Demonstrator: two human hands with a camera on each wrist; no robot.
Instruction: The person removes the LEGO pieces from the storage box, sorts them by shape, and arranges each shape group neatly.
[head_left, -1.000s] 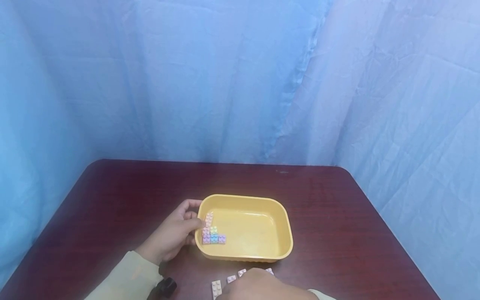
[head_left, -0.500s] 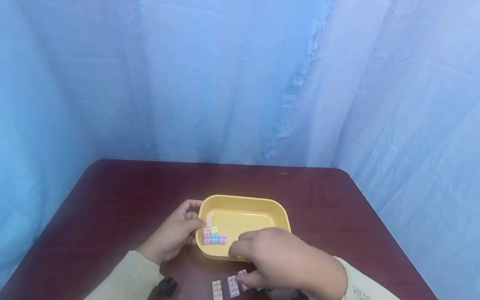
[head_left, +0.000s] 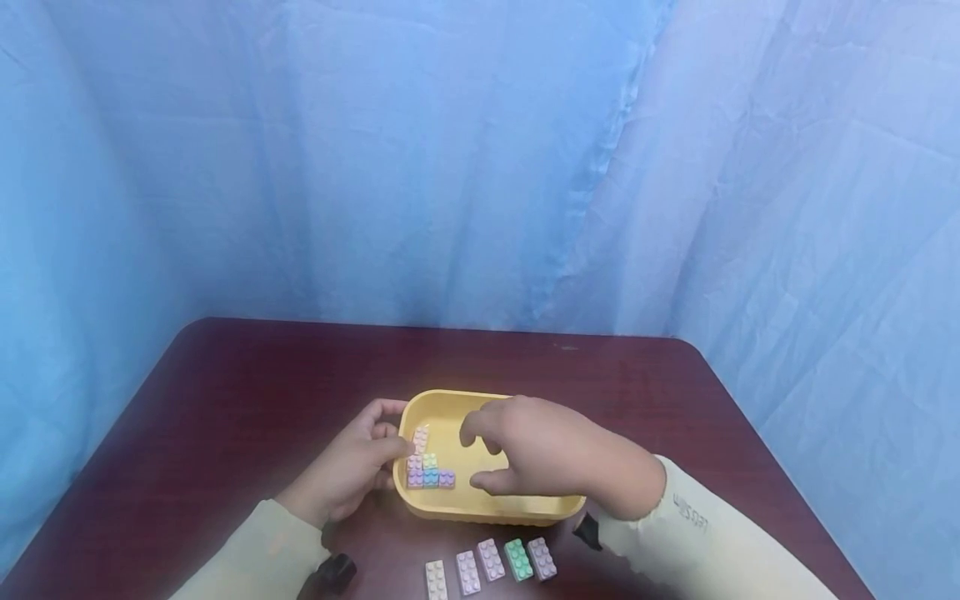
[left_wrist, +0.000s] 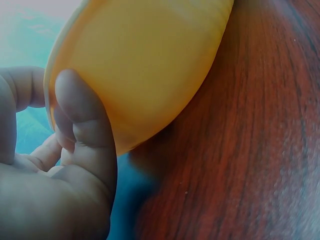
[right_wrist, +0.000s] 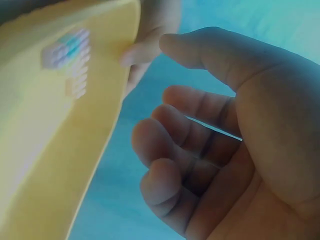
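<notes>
bricks (head_left: 518, 560), probably light, stiff and best pinched by their long sides, lie inside and just beside the yellow tub (head_left: 480, 516), whose wall the left hand (head_left: 354, 462) pinches while the right hand (head_left: 543, 446), fingers loosely parted, hovers empty above.

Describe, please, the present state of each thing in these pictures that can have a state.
Yellow tub: upright, uncovered, partly filled.
Toy bricks in the tub: studs up, grouped at its left end; whether joined, unclear.
Five toy bricks before the tub: studs up, in a loose row.
Left-hand grip: holding the tub's rim.
Right-hand grip: empty, fingers loosely bent.
Blue curtain: hanging, creased.
</notes>
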